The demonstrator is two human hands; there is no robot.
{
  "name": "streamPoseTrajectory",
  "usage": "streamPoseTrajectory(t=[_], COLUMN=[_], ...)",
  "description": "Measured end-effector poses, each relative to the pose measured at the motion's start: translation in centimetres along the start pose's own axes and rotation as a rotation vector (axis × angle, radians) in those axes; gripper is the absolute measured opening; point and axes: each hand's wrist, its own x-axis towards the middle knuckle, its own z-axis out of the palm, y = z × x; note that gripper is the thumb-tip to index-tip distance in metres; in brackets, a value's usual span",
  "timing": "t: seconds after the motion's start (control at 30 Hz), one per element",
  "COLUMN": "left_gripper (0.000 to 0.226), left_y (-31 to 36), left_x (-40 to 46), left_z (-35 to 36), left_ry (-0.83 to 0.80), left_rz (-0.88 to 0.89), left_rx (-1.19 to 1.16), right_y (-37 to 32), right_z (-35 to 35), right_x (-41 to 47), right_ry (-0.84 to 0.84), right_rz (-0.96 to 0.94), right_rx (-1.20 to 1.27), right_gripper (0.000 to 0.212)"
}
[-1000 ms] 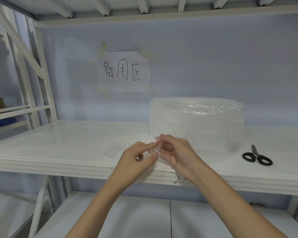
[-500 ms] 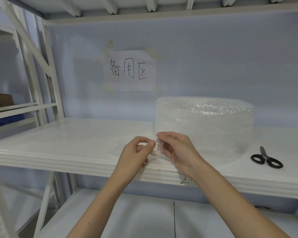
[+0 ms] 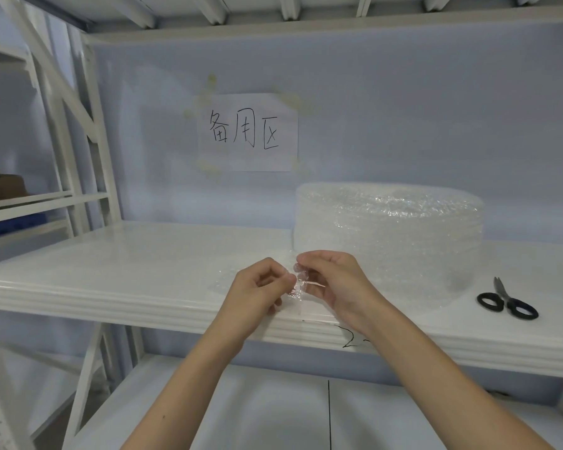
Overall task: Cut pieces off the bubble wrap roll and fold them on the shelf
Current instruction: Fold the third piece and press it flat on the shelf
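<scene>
1. One roll of bubble wrap point(image 3: 387, 235) standing on the shelf point(image 3: 111, 274).
2. One small clear piece of wrap point(image 3: 298, 285).
3. One pair of black-handled scissors point(image 3: 506, 302).
4. One paper sign point(image 3: 247, 133) on the wall.
5. Two bare hands: left hand point(image 3: 257, 292), right hand point(image 3: 335, 282).

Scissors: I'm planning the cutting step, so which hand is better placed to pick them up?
Right, probably. The scissors lie on the shelf to the right of the bubble wrap roll, on the right hand side. The left hand would have to cross over.
</scene>
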Motion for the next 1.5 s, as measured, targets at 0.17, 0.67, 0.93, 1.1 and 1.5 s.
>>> streamPoseTrajectory(t=[0.17, 0.67, 0.93, 1.1, 1.5], left_gripper=[0.017, 0.019, 0.012, 0.008, 0.017], left_y=[0.0, -0.7, -0.7, -0.9, -1.5], left_x=[0.0, 0.1, 0.1, -0.2, 1.8], left_z=[-0.1, -0.4, -2.5, -3.0, -8.2], left_ry=[-0.002, 0.109, 0.109, 0.088, 0.368], left_rz=[0.009, 0.007, -0.047, -0.068, 0.043], left_rx=[-0.013, 0.010, -0.037, -0.097, 0.034], right_y=[0.1, 0.7, 1.0, 1.2, 2.2], right_z=[-0.3, 0.4, 0.7, 1.4, 0.6], right_x=[0.1, 0.6, 0.8, 1.5, 3.4], right_ry=[-0.025, -0.011, -0.085, -0.001, 0.142], right_rz=[-0.028, -0.047, 0.044, 0.006, 0.026], right_rx=[0.005, 0.020, 0.022, 0.028, -0.258], right_gripper=[0.006, 0.014, 0.010, 0.004, 0.023])
